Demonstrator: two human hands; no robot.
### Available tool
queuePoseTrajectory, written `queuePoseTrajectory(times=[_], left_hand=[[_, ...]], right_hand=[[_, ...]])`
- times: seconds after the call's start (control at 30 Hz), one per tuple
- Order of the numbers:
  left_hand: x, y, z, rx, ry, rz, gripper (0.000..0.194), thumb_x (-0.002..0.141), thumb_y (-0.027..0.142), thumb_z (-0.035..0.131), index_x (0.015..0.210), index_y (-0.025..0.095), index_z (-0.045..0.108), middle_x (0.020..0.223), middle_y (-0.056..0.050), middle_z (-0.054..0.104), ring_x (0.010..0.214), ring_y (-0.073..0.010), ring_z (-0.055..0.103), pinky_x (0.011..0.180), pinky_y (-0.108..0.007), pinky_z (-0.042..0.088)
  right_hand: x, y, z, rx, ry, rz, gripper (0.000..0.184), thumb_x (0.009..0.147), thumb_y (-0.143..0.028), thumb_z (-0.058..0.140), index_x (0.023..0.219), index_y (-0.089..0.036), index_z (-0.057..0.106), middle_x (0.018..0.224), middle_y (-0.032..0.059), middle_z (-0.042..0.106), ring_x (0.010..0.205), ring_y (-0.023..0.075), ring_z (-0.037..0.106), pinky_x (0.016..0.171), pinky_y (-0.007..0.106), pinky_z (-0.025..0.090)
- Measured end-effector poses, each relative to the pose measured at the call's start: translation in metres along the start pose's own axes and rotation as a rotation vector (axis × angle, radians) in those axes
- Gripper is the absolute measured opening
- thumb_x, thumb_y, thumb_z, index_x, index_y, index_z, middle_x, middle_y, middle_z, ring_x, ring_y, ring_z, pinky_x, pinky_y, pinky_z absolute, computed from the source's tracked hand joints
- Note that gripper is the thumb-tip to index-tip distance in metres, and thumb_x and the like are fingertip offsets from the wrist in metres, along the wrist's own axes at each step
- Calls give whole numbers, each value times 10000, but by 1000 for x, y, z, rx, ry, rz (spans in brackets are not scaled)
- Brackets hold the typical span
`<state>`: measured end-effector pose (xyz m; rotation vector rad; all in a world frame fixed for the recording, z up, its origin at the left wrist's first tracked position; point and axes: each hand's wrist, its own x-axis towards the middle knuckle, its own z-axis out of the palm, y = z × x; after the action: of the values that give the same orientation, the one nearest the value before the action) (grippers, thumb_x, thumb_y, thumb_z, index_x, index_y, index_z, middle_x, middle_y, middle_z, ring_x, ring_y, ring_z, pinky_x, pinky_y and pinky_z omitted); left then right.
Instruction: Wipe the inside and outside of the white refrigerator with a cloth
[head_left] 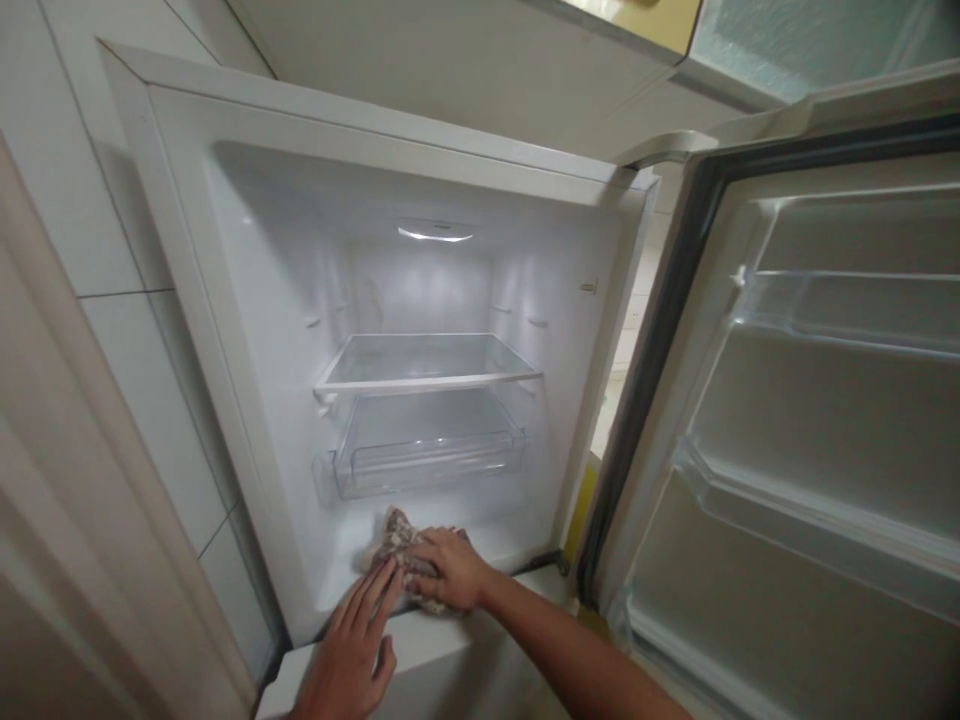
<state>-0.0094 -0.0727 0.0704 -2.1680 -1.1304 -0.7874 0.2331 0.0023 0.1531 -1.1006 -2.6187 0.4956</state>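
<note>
A small white fridge [225, 330] stands open and lit inside. My right hand [450, 568] lies closed over a patterned beige cloth [396, 532], pressing it on the fridge floor below the clear drawer [427, 460]. My left hand [358, 645] rests flat with fingers stretched out on the front lip of the fridge floor, its fingertips touching the cloth's edge. A glass shelf [427, 372] sits above the drawer. Nothing else is stored inside.
The fridge door [810, 420] hangs open on the right with bare door racks. White tiled wall [112, 330] lies to the left, with a pale wooden panel [60, 560] nearer me. A closed upper compartment sits above.
</note>
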Motion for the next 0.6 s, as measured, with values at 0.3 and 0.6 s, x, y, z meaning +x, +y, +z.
queuePoseTrajectory(times=[0.3,0.6], left_hand=[[4,4,-6,36,15,-35,888,905,175,608,1768,188,400,1786,-93,525,1627,-283,505,1416,-459,273],[1,2,5,106,110,-39,926,808,178,610,1719,139,446,1688,-99,639,1562,-284,569,1376,-455,329]], right_hand=[[25,3,-2,-36,90,337,522,994,-523,734,1469,-308,721,1500,127,693,1355,343,656,1136,431,485],[23,-55,58,356,612,167,374,978,-244,648,1319,-317,782,1310,55,794,1218,245,760,1045,350,579]])
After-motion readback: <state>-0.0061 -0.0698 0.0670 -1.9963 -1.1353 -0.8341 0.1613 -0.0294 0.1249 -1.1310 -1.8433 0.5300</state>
